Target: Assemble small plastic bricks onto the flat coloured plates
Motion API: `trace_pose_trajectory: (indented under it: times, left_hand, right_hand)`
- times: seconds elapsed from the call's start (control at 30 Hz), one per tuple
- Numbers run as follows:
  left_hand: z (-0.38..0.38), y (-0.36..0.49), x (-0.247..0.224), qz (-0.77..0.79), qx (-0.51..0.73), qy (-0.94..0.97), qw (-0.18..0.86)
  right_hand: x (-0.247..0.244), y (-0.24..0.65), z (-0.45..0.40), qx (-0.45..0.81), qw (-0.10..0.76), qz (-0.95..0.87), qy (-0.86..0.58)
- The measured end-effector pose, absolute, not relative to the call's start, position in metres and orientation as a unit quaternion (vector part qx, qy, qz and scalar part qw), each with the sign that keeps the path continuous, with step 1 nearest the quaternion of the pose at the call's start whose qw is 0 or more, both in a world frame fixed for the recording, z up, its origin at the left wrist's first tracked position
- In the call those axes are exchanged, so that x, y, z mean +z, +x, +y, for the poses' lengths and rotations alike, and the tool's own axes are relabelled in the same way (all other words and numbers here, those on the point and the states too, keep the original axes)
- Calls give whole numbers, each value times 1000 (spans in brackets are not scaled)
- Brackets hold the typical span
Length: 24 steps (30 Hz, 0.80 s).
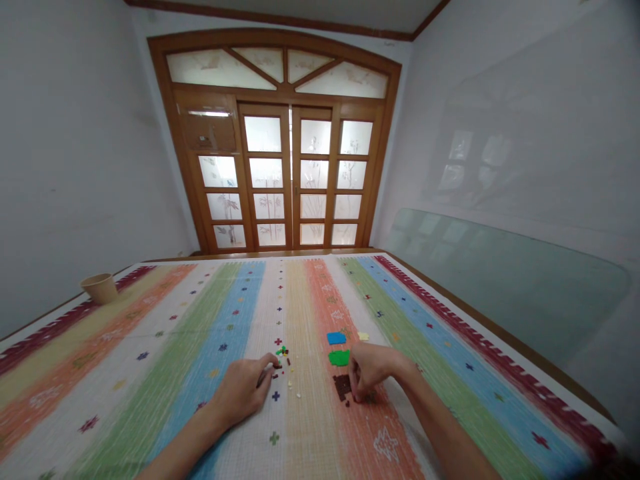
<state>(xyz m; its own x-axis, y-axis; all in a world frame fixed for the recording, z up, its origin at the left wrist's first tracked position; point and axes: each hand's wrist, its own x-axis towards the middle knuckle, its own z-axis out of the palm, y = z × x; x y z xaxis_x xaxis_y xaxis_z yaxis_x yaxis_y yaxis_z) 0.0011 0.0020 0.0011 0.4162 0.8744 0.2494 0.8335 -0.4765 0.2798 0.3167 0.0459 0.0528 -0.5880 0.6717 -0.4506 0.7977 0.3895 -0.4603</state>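
Small mixed bricks point(284, 351) in green, yellow, brown and red lie scattered at the middle of the striped cloth. My left hand point(247, 389) rests at their left side, fingers curled, fingertips at a small dark piece too tiny to make out. My right hand point(367, 373) is closed, fingertips down at the right edge of a group of brown pieces point(342, 387); whatever it pinches is hidden. Just beyond the brown group lies a green group point(339, 358), partly behind my right hand. Farther back are a blue group point(337, 338) and a few pale yellow pieces point(363, 337).
A tan cup point(99, 289) stands at the table's far left edge. The striped cloth point(305, 427) covers the table. Beyond it are wooden doors with glass panes point(314, 173), and a pale glass panel point(500, 267) leans along the right wall.
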Motion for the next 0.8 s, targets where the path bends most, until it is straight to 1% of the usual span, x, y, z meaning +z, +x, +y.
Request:
trace_pose_trajectory:
  times: [0.17,0.47,0.7,0.8]
  left_hand:
    - [2,1,2,513,176,839,54]
    - [0,2,5,512,181,838,54]
    - [0,3,5,513,177,838,58]
    - [0,3,5,514,176,838,57]
  right_hand:
    - [58,314,42,-299,104,830,458]
    - [55,314,44,-294,96,830,464]
    - [54,314,47,-343,24,836,427]
    - [55,306,45,-316,-17,840,441]
